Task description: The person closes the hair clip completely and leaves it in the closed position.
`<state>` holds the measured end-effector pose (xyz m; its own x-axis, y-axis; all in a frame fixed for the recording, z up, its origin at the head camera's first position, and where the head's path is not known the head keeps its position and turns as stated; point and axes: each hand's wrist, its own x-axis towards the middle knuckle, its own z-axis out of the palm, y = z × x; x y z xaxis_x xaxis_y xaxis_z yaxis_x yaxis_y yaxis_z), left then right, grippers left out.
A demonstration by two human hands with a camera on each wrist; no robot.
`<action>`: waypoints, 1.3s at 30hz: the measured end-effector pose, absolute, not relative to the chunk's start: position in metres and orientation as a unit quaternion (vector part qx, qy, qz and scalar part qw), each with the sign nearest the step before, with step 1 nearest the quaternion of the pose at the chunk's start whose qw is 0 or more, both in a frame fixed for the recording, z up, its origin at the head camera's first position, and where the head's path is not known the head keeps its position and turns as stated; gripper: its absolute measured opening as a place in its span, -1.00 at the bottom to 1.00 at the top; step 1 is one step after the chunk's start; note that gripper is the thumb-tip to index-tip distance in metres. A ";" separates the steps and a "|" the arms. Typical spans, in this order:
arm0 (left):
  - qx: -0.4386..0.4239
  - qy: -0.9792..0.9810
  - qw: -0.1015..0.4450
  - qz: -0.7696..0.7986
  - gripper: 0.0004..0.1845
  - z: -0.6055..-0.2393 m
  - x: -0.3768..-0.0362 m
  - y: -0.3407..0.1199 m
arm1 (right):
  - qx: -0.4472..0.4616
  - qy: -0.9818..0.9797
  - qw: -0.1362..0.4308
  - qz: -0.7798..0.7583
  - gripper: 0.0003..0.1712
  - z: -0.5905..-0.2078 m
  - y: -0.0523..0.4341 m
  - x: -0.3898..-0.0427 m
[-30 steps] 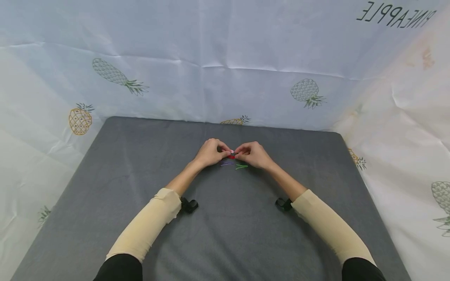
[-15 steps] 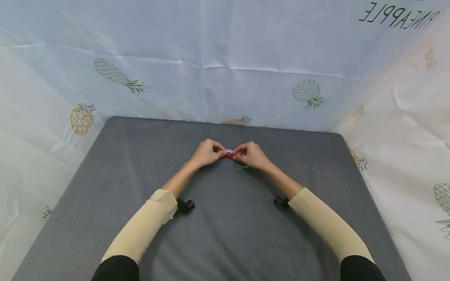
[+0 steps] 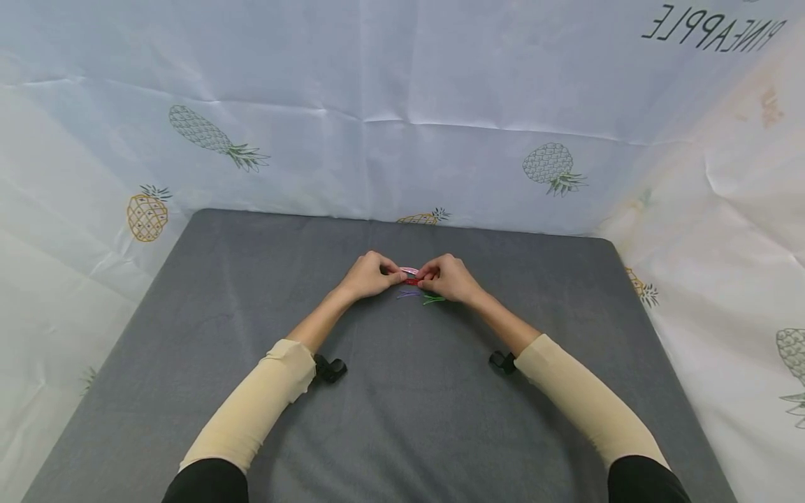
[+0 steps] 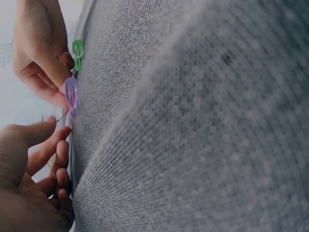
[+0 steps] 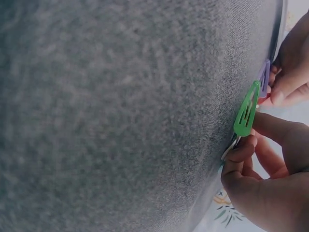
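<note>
My left hand (image 3: 371, 274) and right hand (image 3: 449, 276) meet fingertip to fingertip near the table's far side. Between them is a small red hair clip (image 3: 411, 282), pinched at its left end by the left thumb and fingers and at its right end by the right. Just beyond it, a pink hair clip (image 3: 409, 270) shows as an arc, its ends hidden behind the fingers. In the left wrist view a thin metal strip (image 4: 62, 117) runs from the left thumb. Closer to me lie a purple snap clip (image 5: 264, 79) and a green snap clip (image 5: 247, 108).
Grey cloth covers the table (image 3: 402, 419), with soft folds toward the front. A white curtain (image 3: 390, 154) printed with pineapples hangs behind it and along both sides. Black wrist straps (image 3: 332, 369) sit at the cream sleeves.
The left hand has drawn slightly to the left and the gap between the hands has widened, showing more of the red and pink clips. Over the last half second little has moved.
</note>
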<state>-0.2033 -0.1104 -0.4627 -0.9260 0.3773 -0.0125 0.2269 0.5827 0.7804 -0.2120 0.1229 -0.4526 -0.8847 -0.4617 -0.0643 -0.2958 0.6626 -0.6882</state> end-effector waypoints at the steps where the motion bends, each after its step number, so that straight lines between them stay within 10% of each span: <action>1: 0.172 0.885 0.090 0.424 -0.77 -0.463 -0.203 -0.111 | -0.210 0.905 0.116 -0.352 -0.86 -0.453 0.123 -0.212; 39: 0.210 0.866 0.078 0.447 -0.87 -0.462 -0.201 -0.114 | -0.220 0.893 0.106 -0.379 -0.88 -0.444 0.121 -0.211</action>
<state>-0.2007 -0.1137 -0.4621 -0.8998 0.4332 0.0527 0.2943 0.5130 0.8063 -0.2115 0.1206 -0.4444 -0.8809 -0.4729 -0.0218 -0.3128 0.6159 -0.7231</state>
